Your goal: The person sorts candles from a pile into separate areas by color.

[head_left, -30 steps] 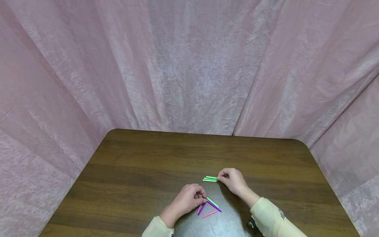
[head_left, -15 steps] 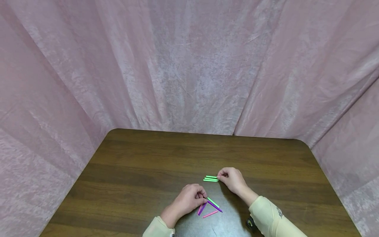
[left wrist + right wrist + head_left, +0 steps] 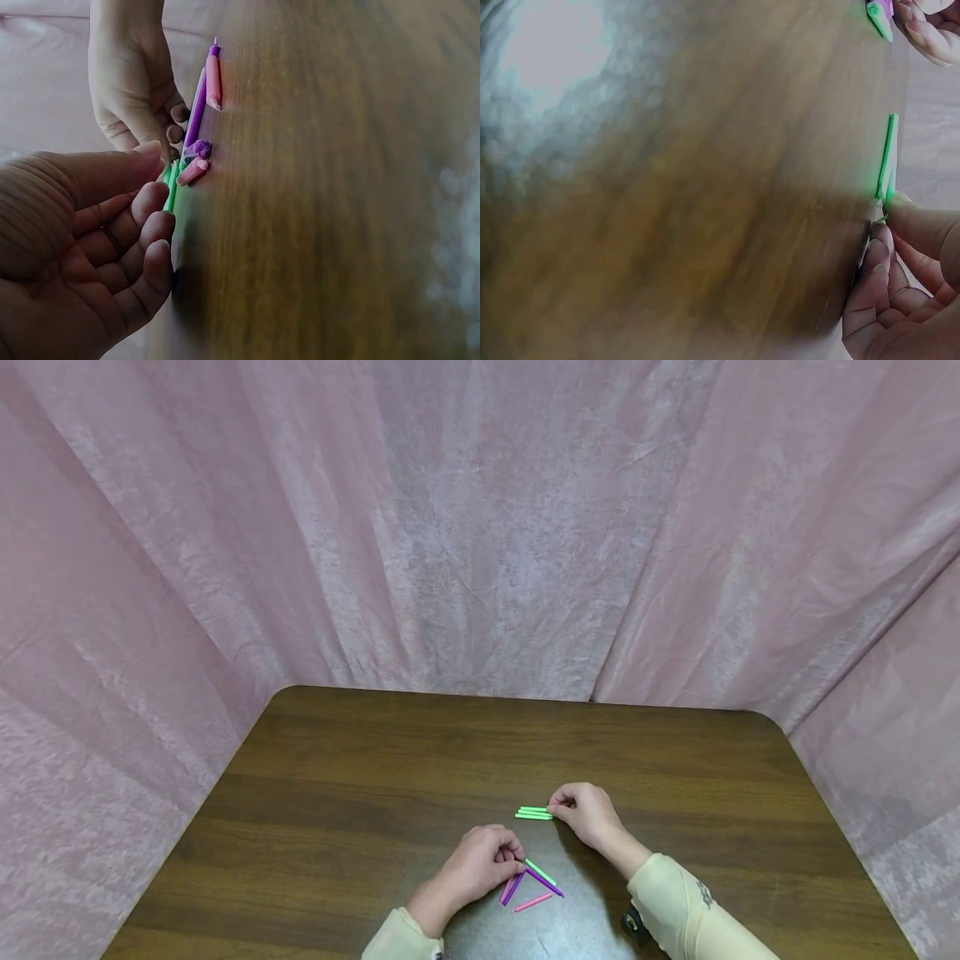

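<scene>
Three thin green sticks [image 3: 532, 813] lie side by side on the table. My right hand [image 3: 592, 818] is at their right ends, and thumb and forefinger pinch a green stick [image 3: 889, 196] in the right wrist view. Closer to me, my left hand [image 3: 480, 862] has its thumb and curled fingers at the tip of a wedge made by two purple sticks [image 3: 542, 882]. I cannot tell whether it grips one. Another green stick [image 3: 540, 872] lies along the right purple one. A pink stick [image 3: 505, 892] is by the left one, partly hidden by the hand.
Across the open side of the wedge, another pink stick [image 3: 533, 903] lies on the brown wooden table [image 3: 375, 752]. Pink curtains [image 3: 487, 527] hang behind the table and at both sides. Pale yellow sleeves [image 3: 675, 893] cover both forearms.
My right fingertips have shifted slightly left, and the three green sticks now lie a little closer together. The left hand and the wedge keep their places.
</scene>
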Motion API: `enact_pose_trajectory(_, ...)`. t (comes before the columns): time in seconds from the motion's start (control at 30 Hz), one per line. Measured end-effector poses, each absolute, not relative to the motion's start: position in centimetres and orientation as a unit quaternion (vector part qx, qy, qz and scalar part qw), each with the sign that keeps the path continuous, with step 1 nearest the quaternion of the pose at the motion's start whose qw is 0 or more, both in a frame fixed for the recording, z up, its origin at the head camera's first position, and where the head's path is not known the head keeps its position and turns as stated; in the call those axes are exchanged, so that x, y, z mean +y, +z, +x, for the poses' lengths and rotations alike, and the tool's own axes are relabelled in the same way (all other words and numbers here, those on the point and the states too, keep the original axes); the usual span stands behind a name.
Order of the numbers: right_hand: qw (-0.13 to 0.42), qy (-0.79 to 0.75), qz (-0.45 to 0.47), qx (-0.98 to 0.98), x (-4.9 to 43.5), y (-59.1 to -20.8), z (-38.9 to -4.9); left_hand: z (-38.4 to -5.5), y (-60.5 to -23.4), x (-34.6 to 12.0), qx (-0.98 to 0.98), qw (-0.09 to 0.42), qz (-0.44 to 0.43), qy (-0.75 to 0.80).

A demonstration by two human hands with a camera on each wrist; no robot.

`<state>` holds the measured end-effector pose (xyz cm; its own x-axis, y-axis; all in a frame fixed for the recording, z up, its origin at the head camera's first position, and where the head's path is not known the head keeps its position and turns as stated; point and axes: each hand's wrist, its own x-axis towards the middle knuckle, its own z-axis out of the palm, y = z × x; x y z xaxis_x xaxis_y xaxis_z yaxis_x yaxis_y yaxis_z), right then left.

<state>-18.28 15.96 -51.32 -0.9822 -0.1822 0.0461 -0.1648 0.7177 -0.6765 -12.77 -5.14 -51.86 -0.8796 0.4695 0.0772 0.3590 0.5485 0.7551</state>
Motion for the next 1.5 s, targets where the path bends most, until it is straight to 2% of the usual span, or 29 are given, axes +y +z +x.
enact_pose_trajectory(0.87,0.011,-0.380,-0.078,0.922,16.4,-51.5,-18.1,-13.2,-51.9,-5.0,0.888,0.049,0.244,0.387)
enact_pose_trajectory(1.5,0.025,-0.417,-0.053,0.907,17.3,-51.2,-16.4,-13.4,-51.9,-4.7,0.895,0.047,0.243,0.370)
